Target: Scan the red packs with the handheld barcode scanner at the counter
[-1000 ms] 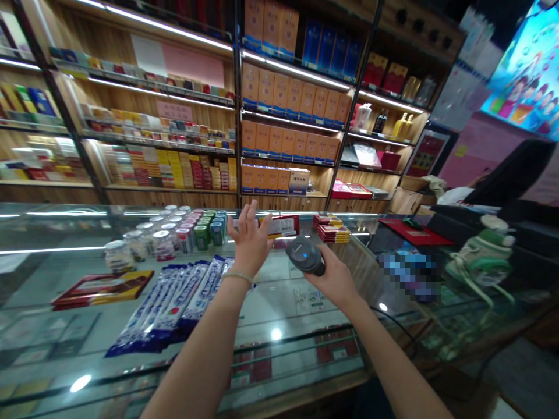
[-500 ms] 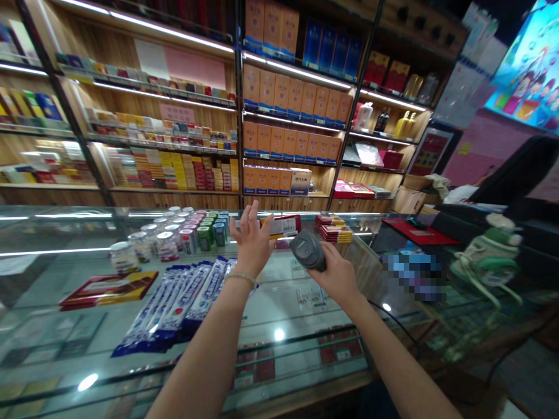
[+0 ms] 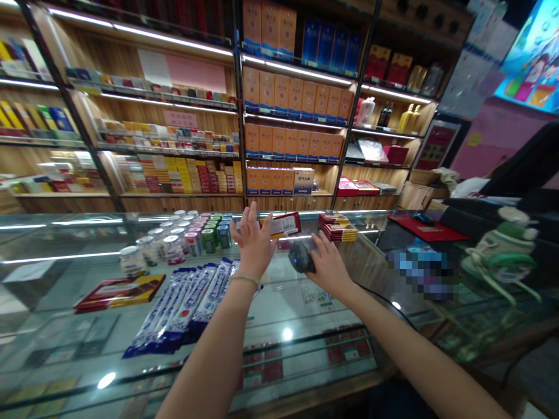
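My left hand (image 3: 253, 244), a beaded band at its wrist, is at a red-and-yellow chocolate bar (image 3: 286, 226). The bar's white barcode side faces me. The fingers are partly spread over its left end, and the grip is partly hidden. My right hand (image 3: 329, 265) is around a dark grey barcode scanner (image 3: 300, 257) with a blue light on its head. Its upper fingers stretch forward; the handle is mostly covered by the palm. A black cable (image 3: 384, 299) trails off to the right. The scanner is just below the bar, apart from it.
On the glass counter (image 3: 279, 314) lie blue-and-white snack packs (image 3: 192, 302), chocolate bars (image 3: 120, 291), clear jars (image 3: 133, 261) and small green tins (image 3: 209, 237). More chocolate bars are stacked (image 3: 338, 230) behind my right hand. A green bottle (image 3: 500, 250) stands at the right.
The scanner has turned and sunk slightly, and its blue light now shows. My right fingers have stretched out more. My left hand and the chocolate bar have barely moved.
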Motion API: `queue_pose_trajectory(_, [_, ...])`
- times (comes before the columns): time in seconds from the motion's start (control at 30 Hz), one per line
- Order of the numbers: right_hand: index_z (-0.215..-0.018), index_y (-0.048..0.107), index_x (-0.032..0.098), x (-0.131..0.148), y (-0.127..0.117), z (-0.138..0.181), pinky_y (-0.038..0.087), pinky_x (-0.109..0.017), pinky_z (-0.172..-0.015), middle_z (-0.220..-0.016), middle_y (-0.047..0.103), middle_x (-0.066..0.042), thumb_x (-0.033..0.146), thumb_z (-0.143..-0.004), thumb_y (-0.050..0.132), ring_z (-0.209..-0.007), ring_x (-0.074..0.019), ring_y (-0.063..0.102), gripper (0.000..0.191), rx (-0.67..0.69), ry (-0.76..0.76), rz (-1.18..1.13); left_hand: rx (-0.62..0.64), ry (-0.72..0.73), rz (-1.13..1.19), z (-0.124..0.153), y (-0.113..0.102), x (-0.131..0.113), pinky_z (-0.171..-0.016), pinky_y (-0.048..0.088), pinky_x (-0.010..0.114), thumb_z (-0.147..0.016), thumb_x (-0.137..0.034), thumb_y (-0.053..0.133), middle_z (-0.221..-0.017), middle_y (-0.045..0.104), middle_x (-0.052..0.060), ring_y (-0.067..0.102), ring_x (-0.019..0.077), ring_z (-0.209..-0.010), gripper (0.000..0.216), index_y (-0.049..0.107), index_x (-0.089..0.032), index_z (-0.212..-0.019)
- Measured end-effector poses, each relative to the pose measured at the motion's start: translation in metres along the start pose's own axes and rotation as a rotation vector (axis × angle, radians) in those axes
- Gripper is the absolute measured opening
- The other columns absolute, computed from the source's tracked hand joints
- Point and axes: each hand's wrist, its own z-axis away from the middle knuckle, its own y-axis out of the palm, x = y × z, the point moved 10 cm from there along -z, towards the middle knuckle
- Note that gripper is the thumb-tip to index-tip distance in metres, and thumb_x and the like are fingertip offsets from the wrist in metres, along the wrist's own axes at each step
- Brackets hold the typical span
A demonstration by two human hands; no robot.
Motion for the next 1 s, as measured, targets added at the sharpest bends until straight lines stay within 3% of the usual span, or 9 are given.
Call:
queue_pose_trajectory(0.3, [-0.111,0.069,0.015,-0.003,0.018,-0.010,0.026,-0.075,-0.120,-0.166,0.036,-0.024,0.034,-0.081,0.078,-0.160,-0.0450,0.016,0.036,0.044,-0.080,-0.001,0.004,0.014,-0.020,0.001,0.004,0.000,-0.124,0.010,0.073,-0.075,-0.021,0.084,-0.171,0.025,0.024,0.024,0.0414,-0.159,0.067,0.061,-0.024,-0.137])
queue_pose_trajectory(0.57, [-0.125,0.065,0.014,-0.007,0.033,-0.020,0.017,-0.080,-0.120,-0.170,0.030,-0.022,0.042,-0.085,0.068,-0.162,-0.0444,0.007,0.049,0.184,-0.105,-0.053,0.014,-0.010,-0.039,0.000,0.003,0.002,-0.124,0.010,0.073,-0.075,-0.022,0.084,-0.171,0.025,0.023,0.024,0.0412,-0.159,0.068,0.060,-0.024,-0.139])
queue_pose_trajectory(0.77, [-0.138,0.062,0.014,-0.008,0.031,-0.022,-0.001,-0.072,-0.127,-0.171,0.027,-0.021,0.077,-0.089,0.059,-0.163,-0.0407,0.006,0.080,0.373,-0.153,-0.115,0.035,-0.018,-0.066,0.000,0.002,0.002,-0.124,0.011,0.072,-0.077,-0.026,0.084,-0.172,0.024,0.022,0.024,0.0409,-0.159,0.068,0.059,-0.024,-0.141])
queue_pose_trajectory(0.87, [-0.141,0.062,0.019,-0.021,0.023,-0.038,0.000,-0.068,-0.128,-0.173,0.026,-0.017,0.080,-0.094,0.044,-0.164,-0.0356,0.006,0.079,0.371,-0.064,-0.174,0.045,-0.023,-0.070,0.000,0.002,0.002,-0.124,0.011,0.072,-0.077,-0.026,0.084,-0.172,0.023,0.023,0.024,0.0410,-0.159,0.068,0.059,-0.024,-0.141])
queue_pose_trajectory(1.0, [-0.132,0.069,0.028,-0.048,0.019,-0.072,0.006,-0.069,-0.127,-0.169,0.037,-0.009,0.063,-0.105,0.034,-0.163,-0.0322,0.015,0.056,0.202,0.164,-0.230,0.031,-0.025,-0.077,-0.001,0.001,0.001,-0.124,0.010,0.072,-0.076,-0.027,0.085,-0.172,0.024,0.024,0.024,0.0408,-0.159,0.069,0.059,-0.024,-0.140])
